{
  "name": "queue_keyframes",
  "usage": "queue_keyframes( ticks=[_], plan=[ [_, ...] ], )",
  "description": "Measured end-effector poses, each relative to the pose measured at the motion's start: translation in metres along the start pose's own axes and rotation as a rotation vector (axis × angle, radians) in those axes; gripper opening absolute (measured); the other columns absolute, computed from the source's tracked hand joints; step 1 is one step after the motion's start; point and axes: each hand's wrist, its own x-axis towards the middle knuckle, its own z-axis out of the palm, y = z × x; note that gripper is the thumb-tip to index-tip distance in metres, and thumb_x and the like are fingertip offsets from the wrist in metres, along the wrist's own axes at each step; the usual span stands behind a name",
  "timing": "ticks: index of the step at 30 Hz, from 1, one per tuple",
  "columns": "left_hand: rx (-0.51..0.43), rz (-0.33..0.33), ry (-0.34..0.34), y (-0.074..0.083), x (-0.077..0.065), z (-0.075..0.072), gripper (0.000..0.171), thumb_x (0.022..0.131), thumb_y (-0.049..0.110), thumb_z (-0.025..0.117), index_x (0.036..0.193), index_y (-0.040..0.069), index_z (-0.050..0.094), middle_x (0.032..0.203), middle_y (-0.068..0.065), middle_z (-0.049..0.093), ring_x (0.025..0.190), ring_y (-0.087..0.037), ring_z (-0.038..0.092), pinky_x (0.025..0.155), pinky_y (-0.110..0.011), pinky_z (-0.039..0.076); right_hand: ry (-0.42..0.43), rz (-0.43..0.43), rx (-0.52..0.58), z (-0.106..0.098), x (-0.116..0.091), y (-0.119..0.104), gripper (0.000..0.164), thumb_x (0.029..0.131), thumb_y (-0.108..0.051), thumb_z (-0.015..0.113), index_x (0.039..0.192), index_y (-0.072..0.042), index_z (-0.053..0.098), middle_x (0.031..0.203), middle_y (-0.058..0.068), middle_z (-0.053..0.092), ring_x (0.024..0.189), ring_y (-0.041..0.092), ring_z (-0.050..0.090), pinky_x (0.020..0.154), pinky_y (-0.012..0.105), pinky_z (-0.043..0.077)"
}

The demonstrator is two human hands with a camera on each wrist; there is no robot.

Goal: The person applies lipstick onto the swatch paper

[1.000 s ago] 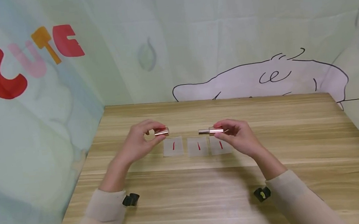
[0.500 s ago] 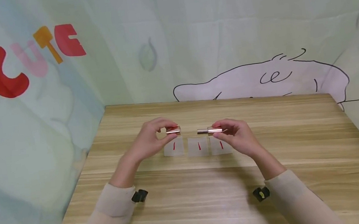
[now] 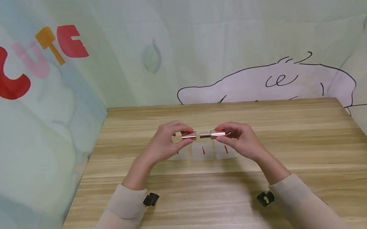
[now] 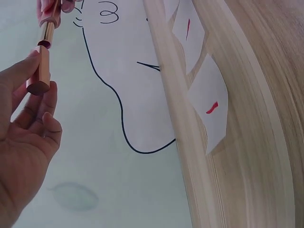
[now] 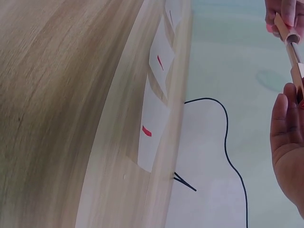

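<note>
My left hand (image 3: 167, 142) pinches a shiny rose-gold lipstick cap (image 3: 189, 136) between thumb and fingers. Facing it, my right hand (image 3: 243, 138) pinches the base of a lipstick tube (image 3: 218, 134), its narrower metal inner tube (image 3: 205, 135) pointing left at the cap. A small gap separates cap and tube, and the two lie nearly in one line above the table. In the left wrist view the cap (image 4: 39, 71) sits close below the tube's end. The right wrist view shows the cap's open mouth (image 5: 293, 38) right by the inner tube.
Three small white paper squares (image 3: 202, 154), each with a short red stroke, lie in a row on the wood-grain table (image 3: 206, 201) below the hands. A printed cloth backdrop (image 3: 229, 42) stands along the table's back and left edges.
My left hand has moved right with the cap, narrowing the gap to the lipstick tube and now covering part of the left paper square. The right hand has shifted only slightly left.
</note>
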Motion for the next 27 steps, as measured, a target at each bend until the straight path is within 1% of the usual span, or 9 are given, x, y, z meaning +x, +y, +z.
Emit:
queue_keyframes(
  ticks=[4,8,11,15,21,25,27],
  plan=[
    [-0.003,0.011,-0.006,0.003,0.004,0.002,0.023,0.088,0.013,0.081,0.109,0.007,0.075,0.099,0.0,0.072,0.09,-0.012,0.063,0.075,-0.036,0.05,-0.005,-0.019,0.0,0.002,0.001,0.0,0.024,0.087,0.001,0.077,0.111,0.002,0.073,0.105,0.016,0.073,0.086,0.014,0.068,0.074,0.026,0.057],
    [-0.009,0.016,-0.011,0.005,0.006,0.005,0.023,0.087,0.013,0.081,0.109,0.007,0.075,0.1,-0.002,0.072,0.091,-0.012,0.064,0.075,-0.041,0.052,-0.018,-0.031,-0.009,0.003,0.001,-0.001,0.025,0.087,0.001,0.077,0.112,0.002,0.073,0.104,0.015,0.074,0.086,0.013,0.069,0.074,0.026,0.058],
    [-0.011,0.024,-0.006,0.005,0.007,0.007,0.022,0.088,0.013,0.081,0.108,0.007,0.075,0.099,0.0,0.072,0.09,-0.012,0.063,0.076,-0.044,0.053,-0.023,-0.034,-0.016,0.005,0.002,-0.002,0.026,0.087,0.002,0.077,0.112,0.002,0.073,0.103,0.014,0.074,0.085,0.013,0.07,0.074,0.026,0.058],
    [-0.018,0.041,0.008,0.006,0.009,0.01,0.021,0.087,0.013,0.081,0.106,0.007,0.075,0.097,0.002,0.07,0.088,-0.01,0.062,0.076,-0.041,0.053,-0.035,-0.033,0.0,0.007,0.003,-0.004,0.025,0.087,0.002,0.077,0.112,0.003,0.072,0.104,0.015,0.074,0.086,0.013,0.071,0.074,0.025,0.058],
    [-0.027,0.097,0.044,0.008,0.01,0.014,0.023,0.085,0.012,0.084,0.105,0.004,0.075,0.094,0.001,0.071,0.086,-0.01,0.062,0.073,-0.033,0.05,-0.046,-0.039,0.015,0.011,0.004,-0.007,0.025,0.088,0.003,0.076,0.112,0.005,0.071,0.103,0.017,0.073,0.082,0.014,0.069,0.059,0.021,0.05],
    [-0.031,0.112,0.065,0.009,0.011,0.015,0.024,0.084,0.01,0.084,0.105,0.003,0.074,0.095,0.0,0.072,0.085,-0.011,0.063,0.072,-0.033,0.05,-0.045,-0.038,0.014,0.011,0.005,-0.007,0.024,0.088,0.003,0.075,0.112,0.005,0.071,0.103,0.016,0.073,0.08,0.014,0.068,0.06,0.021,0.05],
    [-0.035,0.11,0.071,0.009,0.011,0.015,0.025,0.083,0.01,0.084,0.105,0.004,0.074,0.096,0.0,0.072,0.086,-0.011,0.064,0.073,-0.036,0.052,-0.046,-0.035,0.017,0.011,0.005,-0.007,0.024,0.088,0.003,0.075,0.112,0.005,0.071,0.103,0.016,0.073,0.08,0.014,0.067,0.061,0.021,0.05]
  ],
)
